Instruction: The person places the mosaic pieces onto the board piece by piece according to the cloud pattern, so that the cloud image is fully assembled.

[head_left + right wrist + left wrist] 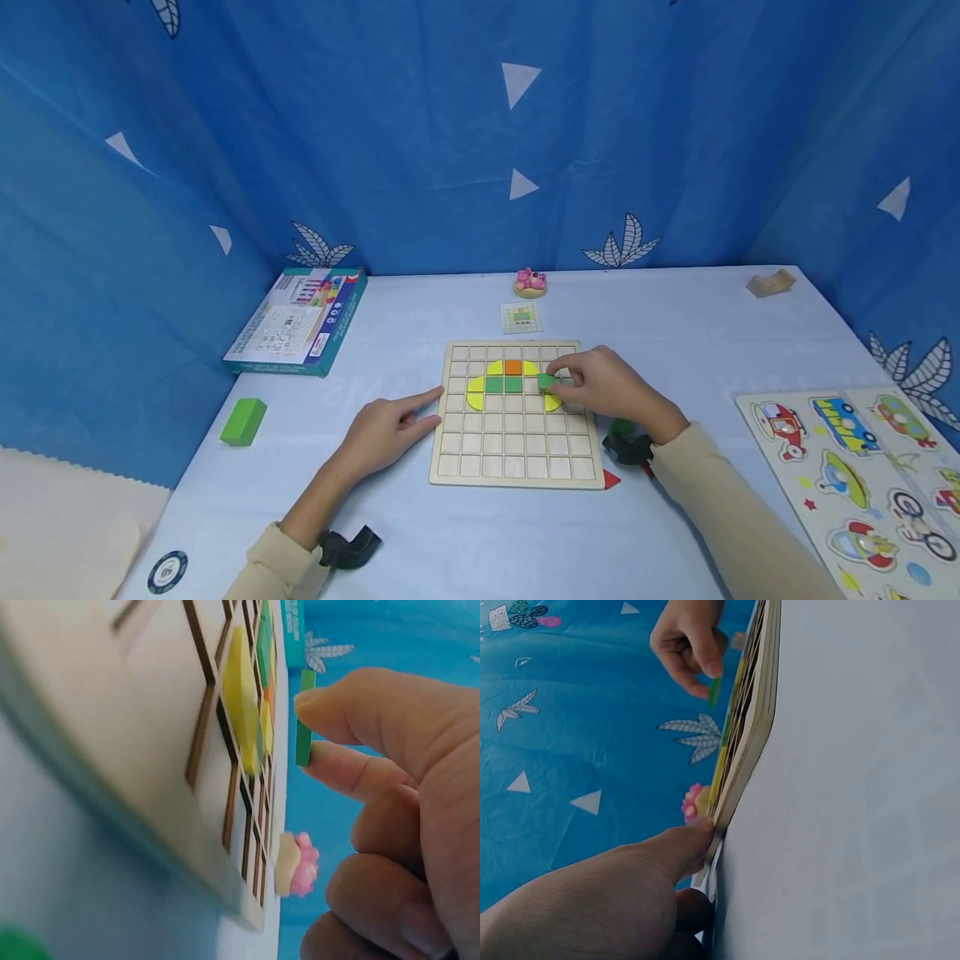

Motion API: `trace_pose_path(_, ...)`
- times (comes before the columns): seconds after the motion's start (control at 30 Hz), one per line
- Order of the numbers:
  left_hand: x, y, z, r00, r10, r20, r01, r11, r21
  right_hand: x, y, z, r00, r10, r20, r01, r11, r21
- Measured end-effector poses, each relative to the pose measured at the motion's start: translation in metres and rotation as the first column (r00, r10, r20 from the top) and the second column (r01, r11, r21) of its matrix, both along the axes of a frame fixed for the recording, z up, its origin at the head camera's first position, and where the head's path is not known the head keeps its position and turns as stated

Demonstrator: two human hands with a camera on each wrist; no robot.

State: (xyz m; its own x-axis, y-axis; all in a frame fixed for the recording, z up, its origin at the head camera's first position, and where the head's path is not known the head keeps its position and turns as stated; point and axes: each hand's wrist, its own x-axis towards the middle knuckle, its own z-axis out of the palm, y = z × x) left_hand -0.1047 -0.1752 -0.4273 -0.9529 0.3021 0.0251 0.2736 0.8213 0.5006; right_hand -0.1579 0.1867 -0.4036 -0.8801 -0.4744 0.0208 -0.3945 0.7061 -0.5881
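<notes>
A wooden grid board (514, 468) lies flat in front of me. My right hand (606, 383) pinches a green square tile (304, 727) between thumb and index finger, over the right part of the grid. In the right wrist view, the tile stands apart from the board's face. Set in the grid are an orange square (513, 367), two green squares (493, 384) and several rounded yellow pieces (476, 394). My left hand (381, 432) rests by the board's left edge, index finger and thumb extended against the rim. Its other fingers are partly hidden in the left wrist view.
Behind the board lie a small pattern card (522, 318) and a pink figurine (530, 284). A flat box (296, 321) and a green block (243, 422) are at left. At right are a picture puzzle board (817, 500), a red triangle (611, 480) and a brown piece (771, 283).
</notes>
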Motion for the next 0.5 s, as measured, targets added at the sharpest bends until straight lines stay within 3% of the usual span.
trace_pose_path(0.3, 0.0, 0.0, -0.002, 1.0, 0.017, 0.015, -0.017, 1.0, -0.006, -0.004, -0.013, -0.007, 0.998, 0.023, -0.058, -0.024, 1.0, -0.018)
trace_pose_path(0.5, -0.001, -0.001, -0.003, 1.0, 0.016, 0.01, -0.016, 1.0, -0.011, -0.003, -0.016, -0.012, 1.0, 0.005, -0.016, -0.006, 1.0, -0.027)
